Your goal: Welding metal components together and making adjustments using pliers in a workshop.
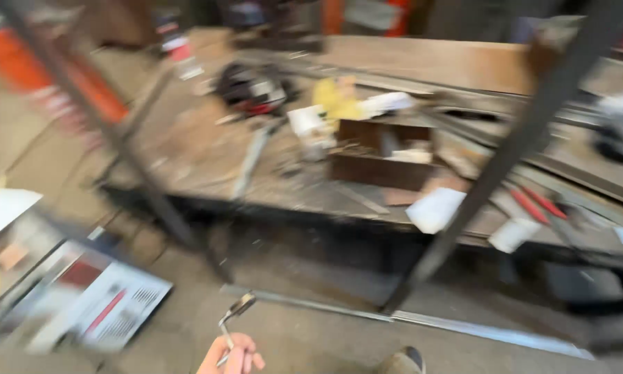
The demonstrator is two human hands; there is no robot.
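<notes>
The picture is motion-blurred. My left hand (234,360) shows at the bottom edge, shut on the handle of a slim metal hand tool (232,315) whose bent head points up and to the right. The tool's head hangs over the concrete floor, just short of the end of a long flat steel strip (464,329) lying on the floor. My shoe (406,359) is to the right of the hand. My right hand is out of view.
Two dark steel bars (505,159) (97,118) slant across the view in front of a cluttered metal workbench (208,173). On it sit a brown open box (381,166), white sheets (435,209), red-handled pliers (536,203) and a black-red tool (253,90). Printed boards (111,308) lie left.
</notes>
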